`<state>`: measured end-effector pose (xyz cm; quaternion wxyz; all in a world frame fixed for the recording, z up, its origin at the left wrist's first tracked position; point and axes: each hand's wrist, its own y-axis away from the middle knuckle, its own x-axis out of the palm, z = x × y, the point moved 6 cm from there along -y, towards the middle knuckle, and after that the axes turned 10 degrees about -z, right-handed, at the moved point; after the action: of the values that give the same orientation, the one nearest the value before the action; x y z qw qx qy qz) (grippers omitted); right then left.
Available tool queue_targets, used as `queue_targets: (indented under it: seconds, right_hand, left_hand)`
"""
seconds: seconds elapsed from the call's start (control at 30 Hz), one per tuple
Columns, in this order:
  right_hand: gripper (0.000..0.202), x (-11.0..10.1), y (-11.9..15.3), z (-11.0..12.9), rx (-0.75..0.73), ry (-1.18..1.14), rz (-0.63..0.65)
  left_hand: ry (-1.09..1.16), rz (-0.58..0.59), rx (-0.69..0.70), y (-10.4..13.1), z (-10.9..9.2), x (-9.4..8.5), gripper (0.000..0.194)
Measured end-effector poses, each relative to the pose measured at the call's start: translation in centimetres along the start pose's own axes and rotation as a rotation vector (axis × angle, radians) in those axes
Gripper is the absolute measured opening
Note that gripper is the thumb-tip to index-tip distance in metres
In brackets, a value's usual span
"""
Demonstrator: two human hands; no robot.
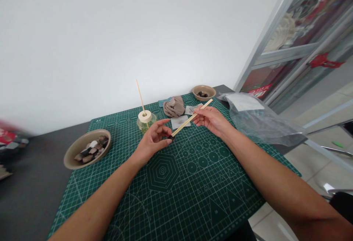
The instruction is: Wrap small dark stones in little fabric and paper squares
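My right hand (206, 119) is closed around a pair of pale wooden chopsticks (190, 119), held slanting down to the left. Their lower tips meet a small dark stone (171, 137). My left hand (156, 138) has this stone at its thumb tip, with the other fingers curled and the index finger raised; part of the grip is hidden. Just behind the left hand stands a glass jar (142, 126) with a round wooden lid (145, 116), and a thin stick (140, 95) rises from its hole.
A tan bowl (68, 155) of mixed stones stands left; a smaller bowl (211, 94) with several dark stones stands at the back right. A crumpled brown cloth (174, 106) and small packets (180, 122) lie on the green cutting mat (204, 197). A clear plastic bag (256, 123) covers the right edge.
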<state>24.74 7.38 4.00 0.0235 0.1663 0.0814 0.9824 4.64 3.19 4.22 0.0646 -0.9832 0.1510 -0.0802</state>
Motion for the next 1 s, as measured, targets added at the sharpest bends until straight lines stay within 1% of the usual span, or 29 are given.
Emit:
queue_targets:
  seconds: [0.13,0.27,0.43,0.57,0.7,0.83,1.0]
  right_hand:
    - [0.014,-0.04,0.05,0.06,0.001,0.003,-0.024]
    - [0.012,0.04,0.04,0.05,0.011,0.001,-0.010]
    - [0.012,-0.25,-0.12,0.00,0.011,-0.006,-0.042]
    - [0.011,0.01,-0.01,-0.09,0.024,0.008,-0.014]
    - [0.012,-0.11,0.00,0.00,0.005,0.006,-0.035]
    - [0.011,0.03,-0.03,-0.04,0.002,0.003,0.001]
    - [0.010,-0.13,-0.04,0.04,-0.001,-0.016,-0.019]
  left_hand:
    - [0.006,-0.003,0.007,-0.12,0.05,-0.06,0.053]
    - [0.013,0.014,-0.001,-0.13,0.12,0.01,0.054]
    - [-0.003,-0.016,0.001,-0.07,0.07,-0.12,0.054]
    - [-0.001,-0.008,-0.004,-0.08,0.09,-0.06,0.055]
    - [-0.005,-0.015,0.005,-0.09,0.05,-0.11,0.054]
    - [0.003,-0.004,-0.004,-0.02,0.04,-0.02,0.054]
    - [0.012,-0.012,-0.014,-0.03,0.00,-0.06,0.054]
